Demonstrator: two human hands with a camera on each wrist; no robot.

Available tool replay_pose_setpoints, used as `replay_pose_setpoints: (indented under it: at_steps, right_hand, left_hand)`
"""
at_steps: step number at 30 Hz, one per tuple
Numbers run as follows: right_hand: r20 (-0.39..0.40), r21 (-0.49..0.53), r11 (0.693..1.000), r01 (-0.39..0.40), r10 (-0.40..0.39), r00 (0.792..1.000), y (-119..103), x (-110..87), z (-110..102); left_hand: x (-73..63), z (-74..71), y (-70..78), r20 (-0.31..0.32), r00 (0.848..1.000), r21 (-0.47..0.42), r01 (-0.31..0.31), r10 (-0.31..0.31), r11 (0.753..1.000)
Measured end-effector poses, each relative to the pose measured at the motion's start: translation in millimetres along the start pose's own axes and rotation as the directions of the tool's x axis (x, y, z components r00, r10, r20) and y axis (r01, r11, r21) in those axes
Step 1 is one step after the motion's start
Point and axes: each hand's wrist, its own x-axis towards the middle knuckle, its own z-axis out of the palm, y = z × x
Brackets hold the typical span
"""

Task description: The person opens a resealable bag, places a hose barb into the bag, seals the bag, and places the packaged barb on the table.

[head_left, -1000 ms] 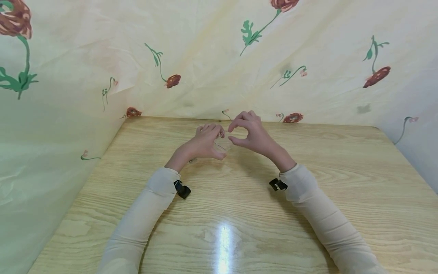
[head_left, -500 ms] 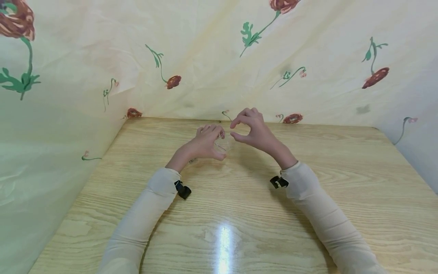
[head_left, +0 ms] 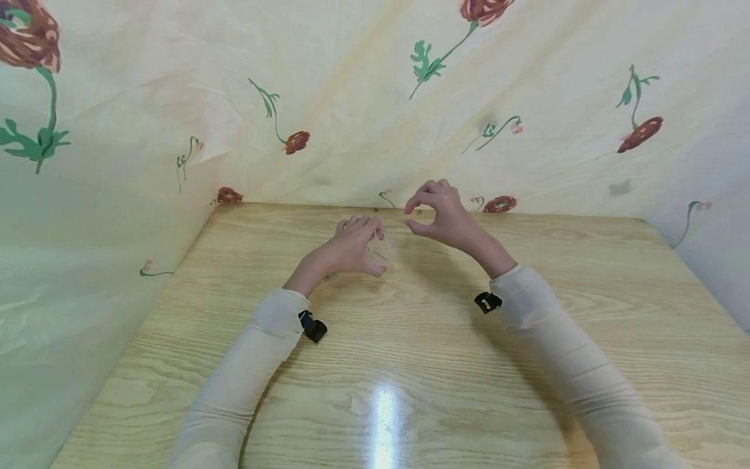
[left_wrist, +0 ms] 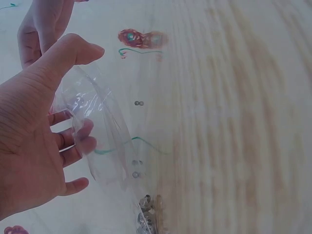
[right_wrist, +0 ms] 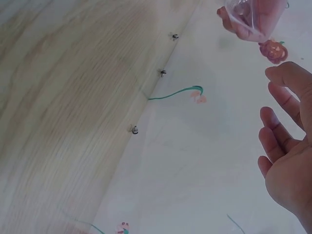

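Observation:
My left hand holds a clear plastic bag, fingers and thumb curved round it with the thumb apart from the fingertips. Through the film its fingers show in the left wrist view. A cluster of silvery round pieces sits low by the bag; whether they lie inside it I cannot tell. To the right, my right hand hovers near the table's far edge, fingers bent in a loose C, with nothing visible between thumb and forefinger. Small shiny metal pieces stand along that far edge, too small to identify.
A wood-grain table fills the lower view, with a bright light reflection near its front. Behind and to the left hangs a pale cloth printed with red flowers. Both forearms wear light sleeves with black wrist straps.
My right hand has drawn away from the bag, up and to the right. A small piece at the far edge now shows beside its fingers. My left hand and the bag have hardly moved.

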Motion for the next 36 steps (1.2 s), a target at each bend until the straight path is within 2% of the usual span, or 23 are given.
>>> replay_pose_setpoints:
  at_steps: [6, 21, 36]
  right_hand:
    - [0.014, -0.029, 0.999, -0.013, 0.014, 1.0, 9.7, 2.1, -1.4]
    - [0.059, -0.052, 0.993, -0.103, 0.106, 0.993, 36.8, 6.1, 1.0]
    - [0.105, -0.093, 0.971, -0.222, 0.231, 0.967, 64.8, 0.9, 5.5]
  left_hand:
    - [-0.3, -0.1, 0.9, 0.002, 1.0, 0.012, 0.005, -0.005, 1.0]
    - [-1.8, -1.8, 1.2, 0.03, 0.999, -0.003, 0.016, -0.016, 1.0]
    - [-3.6, -2.0, 0.8, 0.045, 0.999, 0.001, 0.014, -0.014, 1.0]
